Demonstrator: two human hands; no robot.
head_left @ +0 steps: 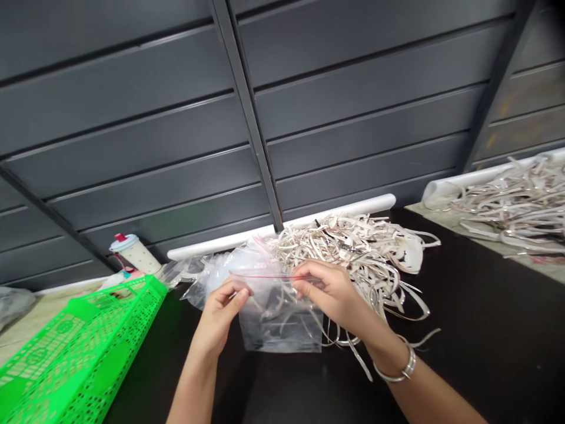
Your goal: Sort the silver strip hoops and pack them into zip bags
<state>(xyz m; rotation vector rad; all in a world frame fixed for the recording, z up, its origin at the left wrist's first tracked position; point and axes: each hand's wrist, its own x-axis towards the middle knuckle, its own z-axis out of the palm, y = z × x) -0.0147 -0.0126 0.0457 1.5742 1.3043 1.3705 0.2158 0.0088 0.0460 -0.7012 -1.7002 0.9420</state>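
Observation:
A clear zip bag (282,327) with a red line along its top edge hangs between my hands over the dark table. My left hand (223,303) pinches the top left corner between thumb and fingers. At the top right corner, my right hand (324,288) grips the same edge, and a silvery bangle circles that wrist. Whether anything lies inside the bag I cannot tell, as the things behind show through it. Behind it rests a pile of clear plastic bags (212,277), partly covered by my left hand and the held bag.
A tangled heap of pale strips (348,241) lies behind my right hand, with another heap (525,200) farther right. To the left stands a green perforated crate (97,347), with a cup (136,253) beyond it. White tubes (366,205) run along the grey panelled wall (353,106).

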